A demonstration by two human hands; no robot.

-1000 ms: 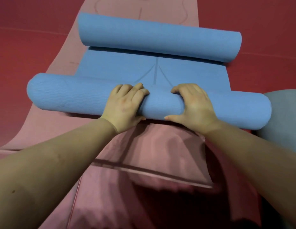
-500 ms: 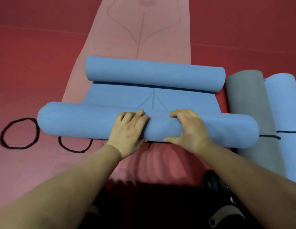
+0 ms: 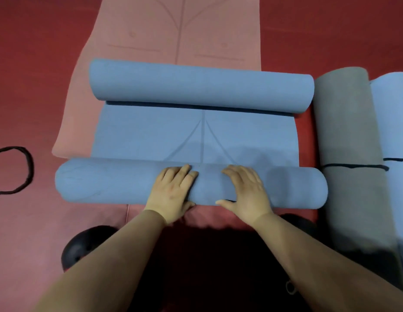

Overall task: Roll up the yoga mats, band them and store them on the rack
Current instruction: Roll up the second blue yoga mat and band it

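You are looking down at a deep red floor (image 3: 38,52) that fills the view to every edge. Its surface is smooth and matte, evenly lit, with a faint straight seam crossing it at the upper right. Your own dark shadow falls across it at the bottom centre.

- The left hand (image 3: 173,194) lies palm down, its fingers straight and close together, and they point forward.
- The right hand (image 3: 246,193) lies the same way beside it, a little apart, with the thumb spread toward the left hand.
- Both bare forearms reach forward from the lower corners and come nearer to each other at the wrists.
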